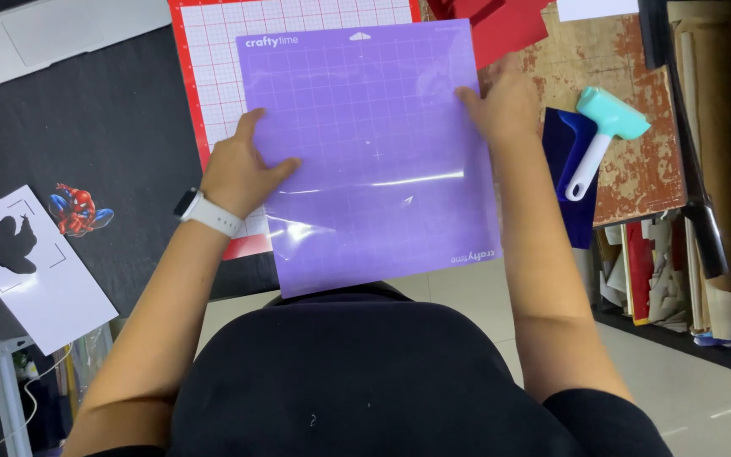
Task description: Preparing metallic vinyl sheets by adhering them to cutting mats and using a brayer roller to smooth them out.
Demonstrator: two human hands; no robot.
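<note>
1. Here the left hand (237,173) grips the left edge of the purple cutting mat (370,152), fingers closed over the rim and thumb pressed flat on its face; a white wristwatch (205,211) sits on that wrist.
2. The right hand (505,106) clasps the mat's right edge at about 2 o'clock, fingers curled shut on the rim.
3. The mat is a translucent purple square with a faint white grid, a small hanging tab at 12 o'clock, white lettering in its top-left and bottom-right corners, and a glossy cover sheet that catches light across the middle. It is held over the near edge of the surface, its lower part above the person's lap.
4. Beneath it, toward 11 o'clock, lies a red-bordered mat (213,59) with a pink grid.
5. At 3 o'clock a mint roller with a white handle (602,135) rests on a dark blue scraper (573,169), both on a worn wooden board (645,178).
6. At 9 o'clock, on the dark surface (86,127), a red-and-blue figure sticker (78,209) lies just beside a white sheet with a black silhouette (31,267).
7. Red sheets (501,25) lie at 1 o'clock; a laptop corner (35,34) at 10 o'clock.
</note>
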